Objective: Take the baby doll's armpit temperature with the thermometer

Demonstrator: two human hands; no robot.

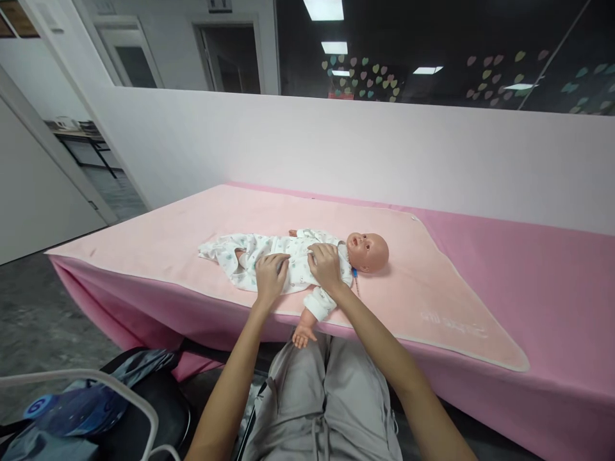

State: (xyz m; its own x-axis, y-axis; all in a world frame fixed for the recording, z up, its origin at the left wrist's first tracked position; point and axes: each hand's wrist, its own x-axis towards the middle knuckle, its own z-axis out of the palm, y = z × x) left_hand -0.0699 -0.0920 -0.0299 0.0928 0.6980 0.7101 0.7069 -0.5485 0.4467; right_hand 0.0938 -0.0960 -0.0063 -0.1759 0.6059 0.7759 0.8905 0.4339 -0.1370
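Note:
A bald baby doll (368, 252) lies on its back across a pale pink mat, its head to the right. It wears a white baby outfit (250, 246) with small prints. My left hand (271, 276) rests at the doll's waist, fingers curled on the cloth. Higher up, at the chest near the collar, my right hand (327, 264) is bent with its fingertips closed on the front of the outfit. What lies under the fingers is partly hidden. One doll arm (307, 323) in a white sleeve hangs over the mat's near edge, palm showing.
The pale pink mat (432, 307) covers part of a table with a darker pink cloth (542, 282). Behind stands a white low wall (336, 147) under dark glass. At lower left, a black chair (158, 410) holds a blue-tinted bottle (81, 410) and clothing.

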